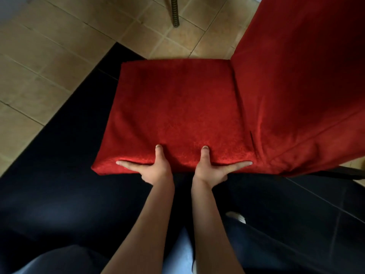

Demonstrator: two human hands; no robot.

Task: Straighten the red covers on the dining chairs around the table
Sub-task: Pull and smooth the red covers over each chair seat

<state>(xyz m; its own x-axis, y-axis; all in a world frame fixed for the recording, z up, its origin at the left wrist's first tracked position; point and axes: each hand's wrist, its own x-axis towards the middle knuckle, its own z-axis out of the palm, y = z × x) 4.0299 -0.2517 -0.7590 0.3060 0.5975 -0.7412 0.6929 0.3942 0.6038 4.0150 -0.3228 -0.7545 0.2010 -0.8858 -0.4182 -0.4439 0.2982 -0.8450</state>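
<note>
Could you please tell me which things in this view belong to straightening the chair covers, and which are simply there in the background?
Part of the job:
- red seat cover
- red backrest cover
- left hand and right hand, gripping the seat's near edge, thumbs on top

Just in the background:
- ribbed metal leg
- tan floor tiles
- dark floor tiles

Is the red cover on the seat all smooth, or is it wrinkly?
Mostly smooth. The seat cover lies flat across the top; small creases show only near the backrest cover. Both hands, left hand and right hand, hold its near edge.
</note>
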